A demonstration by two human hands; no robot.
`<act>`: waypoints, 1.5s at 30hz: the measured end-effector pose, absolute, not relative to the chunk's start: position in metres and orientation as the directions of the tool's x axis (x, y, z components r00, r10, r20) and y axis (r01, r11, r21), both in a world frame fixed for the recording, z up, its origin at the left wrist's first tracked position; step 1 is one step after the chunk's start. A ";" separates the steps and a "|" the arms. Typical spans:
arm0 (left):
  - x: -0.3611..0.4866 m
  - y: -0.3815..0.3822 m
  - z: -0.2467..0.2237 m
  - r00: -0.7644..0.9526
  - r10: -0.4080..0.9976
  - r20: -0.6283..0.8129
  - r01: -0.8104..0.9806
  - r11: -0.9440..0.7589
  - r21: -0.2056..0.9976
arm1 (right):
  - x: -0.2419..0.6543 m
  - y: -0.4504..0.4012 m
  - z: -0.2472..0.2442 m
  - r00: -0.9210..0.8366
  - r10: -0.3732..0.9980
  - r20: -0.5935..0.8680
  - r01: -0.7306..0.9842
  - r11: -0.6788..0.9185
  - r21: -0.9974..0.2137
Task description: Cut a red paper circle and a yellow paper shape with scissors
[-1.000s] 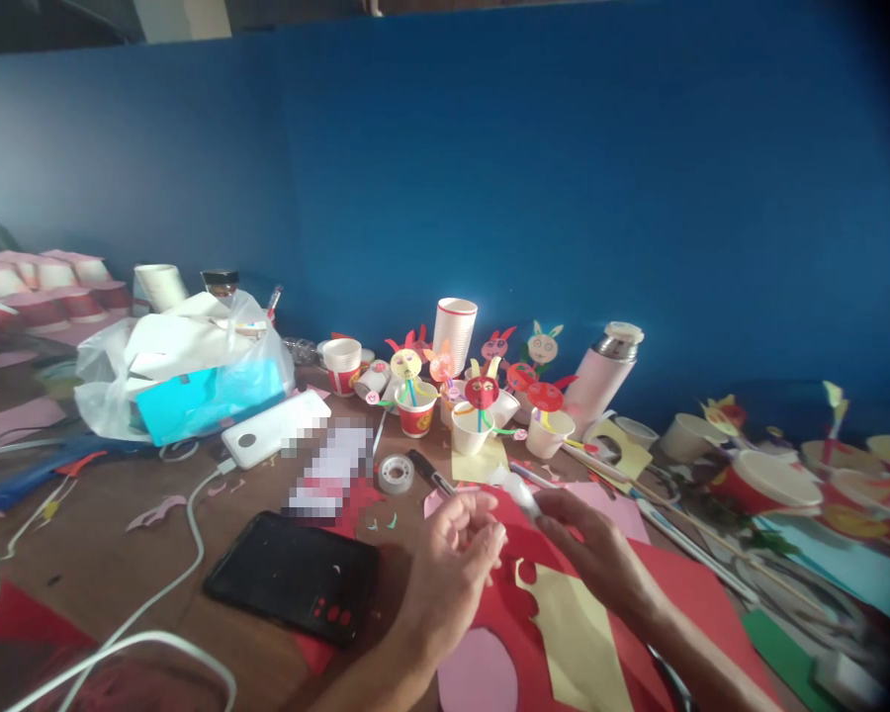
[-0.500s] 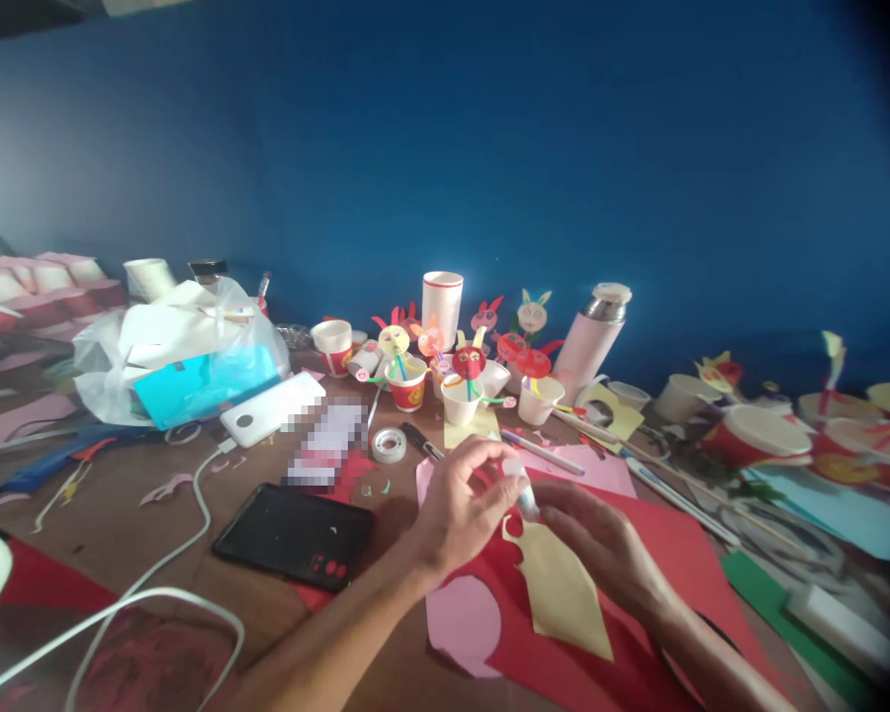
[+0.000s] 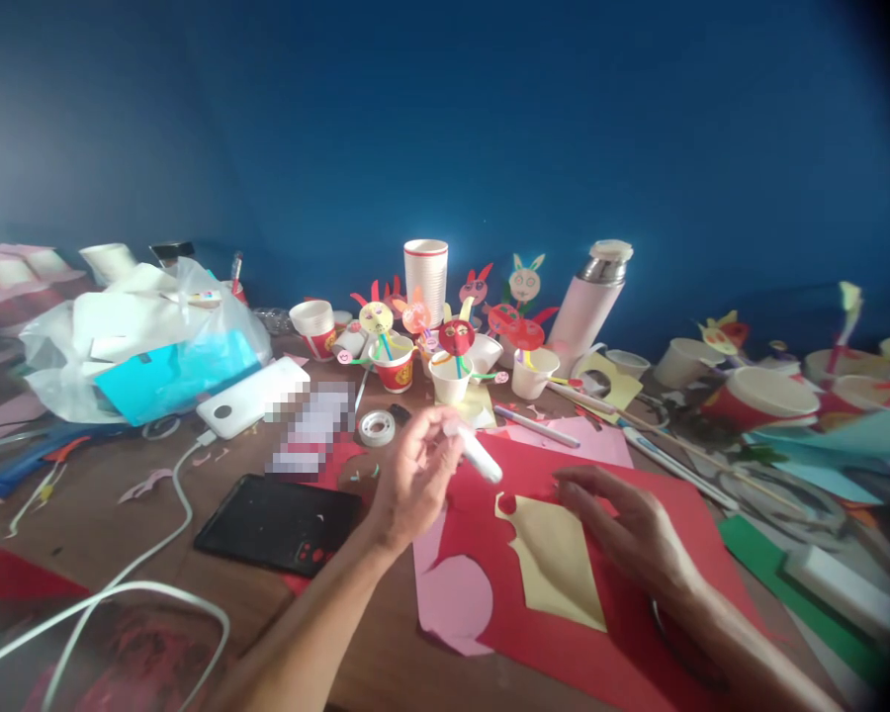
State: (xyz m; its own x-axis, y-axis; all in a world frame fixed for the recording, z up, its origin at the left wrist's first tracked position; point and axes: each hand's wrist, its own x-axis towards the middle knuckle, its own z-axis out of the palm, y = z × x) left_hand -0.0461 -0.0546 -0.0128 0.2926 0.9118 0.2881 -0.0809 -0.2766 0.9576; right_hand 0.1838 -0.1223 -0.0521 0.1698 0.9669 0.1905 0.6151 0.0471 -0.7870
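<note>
Deep blue wall [image 3: 326, 148] backs the brown bench [image 3: 382, 643], where a yellow paper [image 3: 560, 569] lies on a red sheet [image 3: 645, 643]. Beyond the yellow paper's far left corner, a white stick [image 3: 482, 457] is pinched between the left hand's [image 3: 419, 480] thumb and fingers, its free end slanting down toward the right hand [image 3: 634, 524]. Half a second earlier both hands met at the stick; now the right is apart, empty, loosely open, fingers slightly bent beside the yellow paper's right edge.

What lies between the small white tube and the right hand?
In the head view, only a red paper sheet shows between the tube and the right hand.
</note>
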 end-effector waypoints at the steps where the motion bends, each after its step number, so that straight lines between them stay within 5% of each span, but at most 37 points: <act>1: -0.048 -0.053 -0.011 0.246 0.926 0.286 -0.120 -0.264 0.957 | 0.187 -0.124 -0.051 0.211 0.955 0.210 0.613 0.038 -0.789; 7: -0.053 -0.049 -0.004 0.101 0.949 0.300 -0.216 -0.274 0.937 | 0.203 -0.127 -0.042 0.445 0.824 0.350 0.502 0.094 -0.860; 13: -0.060 -0.044 -0.003 -0.104 0.932 0.347 -0.247 -0.363 0.899 | 0.205 -0.127 -0.046 0.436 0.817 0.377 0.550 0.090 -0.831; 17: -0.061 -0.052 -0.001 -0.092 0.920 0.380 -0.083 -0.387 0.918 | 0.199 -0.128 -0.050 0.082 0.894 0.440 0.735 0.244 -0.633; 21: -0.051 -0.068 -0.002 0.315 0.836 0.449 0.152 -0.512 0.846 | 0.199 -0.124 -0.058 -0.267 0.839 0.473 0.847 0.439 -0.301; 24: -0.043 -0.074 -0.007 0.458 0.730 0.508 0.177 -0.635 0.752 | 0.206 -0.120 -0.065 -0.415 0.795 0.442 0.863 0.498 -0.085; 27: -0.041 -0.074 -0.011 0.469 0.698 0.541 0.186 -0.677 0.712 | 0.212 -0.119 -0.070 -0.488 0.790 0.372 0.853 0.522 0.010; 40: -0.043 -0.081 -0.002 0.485 0.824 0.292 0.217 -0.437 0.873 | 0.199 -0.120 -0.064 -0.487 0.794 0.364 0.860 0.509 0.042; 45: -0.038 -0.080 -0.015 0.445 0.869 0.216 0.019 -0.250 0.968 | 0.197 -0.119 -0.059 -0.493 0.775 0.396 0.849 0.528 0.026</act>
